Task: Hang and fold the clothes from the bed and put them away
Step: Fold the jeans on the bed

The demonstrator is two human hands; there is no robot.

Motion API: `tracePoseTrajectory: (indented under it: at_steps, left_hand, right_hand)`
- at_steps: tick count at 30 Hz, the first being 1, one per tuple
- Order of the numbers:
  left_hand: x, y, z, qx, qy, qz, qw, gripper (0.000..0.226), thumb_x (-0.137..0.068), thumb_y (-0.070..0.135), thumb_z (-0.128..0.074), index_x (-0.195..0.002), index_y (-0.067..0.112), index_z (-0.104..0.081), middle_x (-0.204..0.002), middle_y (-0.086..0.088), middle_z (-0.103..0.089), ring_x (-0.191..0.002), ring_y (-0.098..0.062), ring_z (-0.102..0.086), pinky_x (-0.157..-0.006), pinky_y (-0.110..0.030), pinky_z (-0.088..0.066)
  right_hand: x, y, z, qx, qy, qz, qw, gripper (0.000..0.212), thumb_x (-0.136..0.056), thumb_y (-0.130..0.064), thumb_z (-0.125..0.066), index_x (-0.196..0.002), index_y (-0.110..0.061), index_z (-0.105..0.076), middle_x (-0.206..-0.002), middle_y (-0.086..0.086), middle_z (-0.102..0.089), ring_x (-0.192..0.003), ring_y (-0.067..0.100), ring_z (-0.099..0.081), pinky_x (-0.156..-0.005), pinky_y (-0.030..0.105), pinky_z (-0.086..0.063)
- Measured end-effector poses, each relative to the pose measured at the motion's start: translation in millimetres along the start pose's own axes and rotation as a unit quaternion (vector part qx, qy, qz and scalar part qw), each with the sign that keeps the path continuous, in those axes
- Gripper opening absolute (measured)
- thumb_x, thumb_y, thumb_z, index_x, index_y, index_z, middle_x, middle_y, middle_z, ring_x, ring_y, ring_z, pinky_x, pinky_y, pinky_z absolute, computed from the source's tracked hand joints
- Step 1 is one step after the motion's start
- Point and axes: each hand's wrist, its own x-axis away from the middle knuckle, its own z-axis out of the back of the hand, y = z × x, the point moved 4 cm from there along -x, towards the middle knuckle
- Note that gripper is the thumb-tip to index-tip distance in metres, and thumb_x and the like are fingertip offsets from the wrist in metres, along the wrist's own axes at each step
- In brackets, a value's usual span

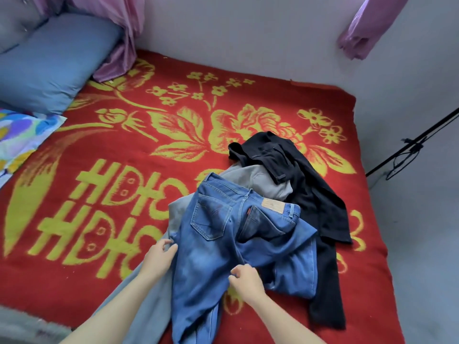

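On the head camera I see my left hand (160, 256) and right hand (244, 276) pinching the blue jeans (223, 244), near on the red blanket (99, 194). Nothing looks folded yet; the grey garment (260, 180) and black garment (310, 194) lie heaped behind.

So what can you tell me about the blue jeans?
The blue jeans are faded denim, lying crumpled back-side up on the red blanket, with two back pockets, belt loops and a tan waistband patch. The waist rests on a grey garment beside black clothes; the legs trail toward the person. The left hand grips their left edge and the right hand pinches one leg.
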Motion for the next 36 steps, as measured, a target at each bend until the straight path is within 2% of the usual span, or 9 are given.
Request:
tracePoseTrajectory:
  at_steps: [4,10,14,20,26,28,29,31,36]
  left_hand:
    - [-3,-9,14,0.004,0.009,-0.007,1.0,0.035,-0.095,0.02,-0.054,-0.125,0.002,-0.053,-0.128,-0.018,-0.056,-0.121,-0.03,-0.05,-0.097,-0.039,-0.04]
    - [-10,-25,20,-0.007,0.023,-0.009,1.0,0.037,-0.094,0.019,-0.056,-0.127,0.002,-0.053,-0.13,-0.017,-0.056,-0.126,-0.028,-0.047,-0.097,-0.035,-0.036]
    - [-19,-34,19,0.002,0.024,0.01,1.0,0.034,-0.093,0.017,-0.056,-0.124,0.003,-0.055,-0.124,-0.017,-0.057,-0.12,-0.029,-0.049,-0.092,-0.034,-0.036]
    - [-47,-33,15,0.011,0.024,0.032,0.999,0.033,-0.093,0.015,-0.057,-0.123,0.001,-0.055,-0.124,-0.021,-0.056,-0.118,-0.029,-0.05,-0.09,-0.033,-0.036]
    - [-66,-27,16,0.011,0.021,0.049,0.999,0.03,-0.094,0.021,-0.056,-0.12,0.008,-0.056,-0.121,-0.013,-0.058,-0.115,-0.025,-0.052,-0.09,-0.034,-0.037]
    - [-70,-26,16,0.012,0.021,0.052,0.998,0.032,-0.094,0.023,-0.055,-0.122,0.009,-0.055,-0.122,-0.012,-0.057,-0.116,-0.025,-0.052,-0.09,-0.034,-0.036]
    - [-71,-25,16,0.012,0.02,0.055,0.998,0.033,-0.094,0.024,-0.055,-0.123,0.01,-0.055,-0.123,-0.012,-0.057,-0.116,-0.024,-0.052,-0.091,-0.034,-0.037]
    - [-72,-21,14,0.009,0.017,0.06,0.998,0.035,-0.094,0.025,-0.055,-0.125,0.009,-0.055,-0.124,-0.012,-0.057,-0.115,-0.025,-0.053,-0.089,-0.033,-0.037]
    - [-72,-10,7,0.014,0.012,0.036,0.999,0.032,-0.093,0.02,-0.056,-0.122,0.007,-0.056,-0.12,-0.014,-0.06,-0.103,-0.021,-0.054,-0.084,-0.031,-0.037]
  right_hand:
    - [-43,29,61,-0.06,0.061,-0.083,0.993,0.033,-0.087,-0.018,-0.049,-0.117,-0.014,-0.062,-0.123,0.01,-0.054,-0.118,0.028,-0.047,-0.094,0.03,-0.04]
    - [-86,73,100,-0.167,0.122,-0.196,0.958,0.043,-0.087,-0.021,-0.056,-0.128,-0.011,-0.052,-0.133,0.017,-0.045,-0.122,0.032,-0.045,-0.098,0.035,-0.039]
    - [-106,99,109,-0.243,0.149,-0.233,0.93,0.038,-0.085,-0.018,-0.059,-0.12,-0.002,-0.053,-0.127,0.018,-0.05,-0.116,0.033,-0.049,-0.092,0.033,-0.039]
    - [-137,124,107,-0.438,0.162,-0.247,0.849,0.034,-0.083,-0.002,-0.062,-0.116,0.003,-0.055,-0.118,0.017,-0.061,-0.1,0.026,-0.055,-0.081,0.031,-0.04]
    - [-150,128,103,-0.562,0.182,-0.275,0.758,0.037,-0.084,-0.005,-0.064,-0.117,-0.01,-0.047,-0.115,0.011,-0.055,-0.115,0.031,-0.051,-0.091,0.04,-0.041]
    - [-154,128,102,-0.586,0.169,-0.301,0.733,0.056,-0.085,-0.013,-0.067,-0.131,-0.009,-0.037,-0.113,0.008,-0.051,-0.096,0.027,-0.055,-0.073,0.03,-0.044]
    - [-155,127,103,-0.592,0.162,-0.308,0.727,0.061,-0.084,-0.015,-0.068,-0.134,-0.008,-0.034,-0.114,0.006,-0.05,-0.085,0.025,-0.055,-0.064,0.026,-0.042]
    - [-158,132,101,-0.595,0.159,-0.313,0.723,0.06,-0.084,-0.01,-0.068,-0.133,-0.001,-0.035,-0.123,0.009,-0.052,-0.08,0.023,-0.055,-0.067,0.028,-0.044]
    - [-164,151,92,-0.567,0.122,-0.323,0.748,0.042,-0.087,-0.013,-0.064,-0.125,-0.007,-0.048,-0.13,0.01,-0.053,-0.122,0.033,-0.047,-0.093,0.037,-0.035]
